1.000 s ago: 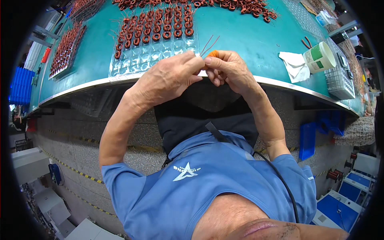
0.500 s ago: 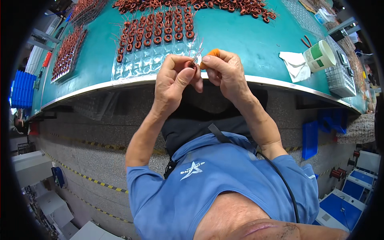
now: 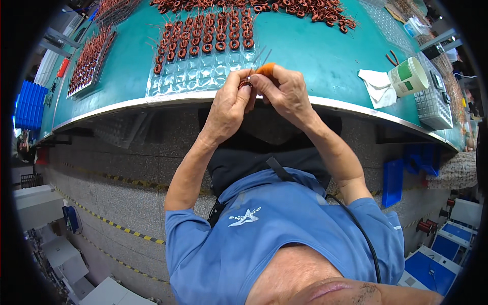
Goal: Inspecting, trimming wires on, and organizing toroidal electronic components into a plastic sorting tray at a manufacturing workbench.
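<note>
Over the table's front edge, my left hand (image 3: 227, 104) pinches a small toroidal coil (image 3: 245, 84) wound with dark red-brown wire. Most of the coil is hidden by the thumb and fingers. Its thin wire leads (image 3: 267, 54) stick up above my fingers. My right hand (image 3: 287, 94) is closed against the coil's right side, thumb and index finger pressed together at it. An orange cover (image 3: 266, 70) wraps that index finger. Just beyond my left hand lies a clear plastic tray (image 3: 175, 87), with rows of similar coils (image 3: 207, 48) in its far pockets.
More coils lie heaped at the back (image 3: 315, 10); another filled tray (image 3: 91, 63) stands at the left. To the right are a white cloth (image 3: 377, 87), a tipped white-green tub (image 3: 408, 76), red-handled pliers (image 3: 392, 58) and a stack of clear trays (image 3: 433, 109).
My hands have come closer together, and my right fingers now meet the coil. The coil has turned in my left hand, and its leads lean further right.
</note>
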Action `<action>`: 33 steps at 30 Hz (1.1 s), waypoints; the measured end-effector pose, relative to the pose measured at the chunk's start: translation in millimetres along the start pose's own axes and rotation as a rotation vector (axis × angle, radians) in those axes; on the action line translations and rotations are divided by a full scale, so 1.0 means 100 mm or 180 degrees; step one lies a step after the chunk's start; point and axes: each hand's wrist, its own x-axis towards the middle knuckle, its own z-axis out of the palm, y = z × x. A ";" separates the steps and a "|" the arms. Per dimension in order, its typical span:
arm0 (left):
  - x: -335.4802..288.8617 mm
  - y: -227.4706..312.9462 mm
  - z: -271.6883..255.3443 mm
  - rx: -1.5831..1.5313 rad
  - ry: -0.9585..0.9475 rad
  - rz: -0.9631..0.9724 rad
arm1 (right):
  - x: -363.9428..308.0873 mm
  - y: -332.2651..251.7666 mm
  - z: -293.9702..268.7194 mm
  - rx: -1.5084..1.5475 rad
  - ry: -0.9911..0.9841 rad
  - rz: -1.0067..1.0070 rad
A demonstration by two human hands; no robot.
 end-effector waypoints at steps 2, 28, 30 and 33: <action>0.01 -0.05 -0.01 -0.0301 -0.0031 -0.0112 | 0.05 0.05 -0.01 0.0063 -0.0097 0.0044; -0.04 -0.09 0.11 -0.0551 0.0509 -0.0120 | -0.09 0.08 0.07 0.0068 0.0599 -0.0093; -0.04 -0.11 0.14 -0.0915 0.0600 -0.0196 | -0.10 0.09 0.11 0.0074 0.0632 -0.0074; -0.03 -0.12 0.17 -0.1147 0.0689 -0.0253 | -0.11 0.09 0.15 0.0353 0.0699 -0.0016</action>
